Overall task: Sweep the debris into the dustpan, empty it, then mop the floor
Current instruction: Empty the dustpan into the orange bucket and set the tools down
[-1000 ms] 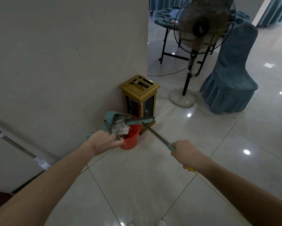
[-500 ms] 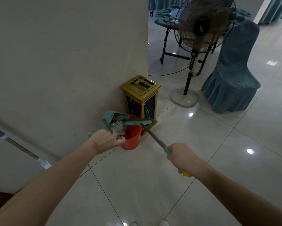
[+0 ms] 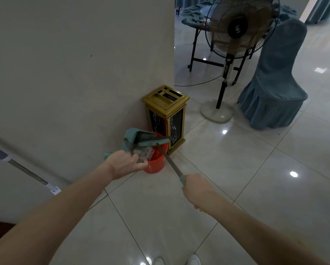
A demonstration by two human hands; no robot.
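Observation:
My left hand [image 3: 125,163] grips the handle of a teal dustpan [image 3: 134,135] tilted over a red bucket [image 3: 156,163] on the floor by the wall. Pale crumpled debris [image 3: 143,152] sits at the dustpan's mouth over the bucket. My right hand [image 3: 195,189] holds the broom handle [image 3: 169,163]; the teal broom head [image 3: 152,143] lies across the dustpan opening above the bucket. A mop handle [image 3: 24,170] leans against the wall at the left.
A gold and black bin [image 3: 167,115] stands right behind the bucket at the wall corner. A standing fan [image 3: 236,31], its cord, a covered blue chair [image 3: 275,88] and a folding table [image 3: 196,44] stand further back on the glossy tiled floor [image 3: 236,178].
The debris has slid lower in the dustpan toward the bucket. My right hand with the broom handle has drawn slightly left and closer to me.

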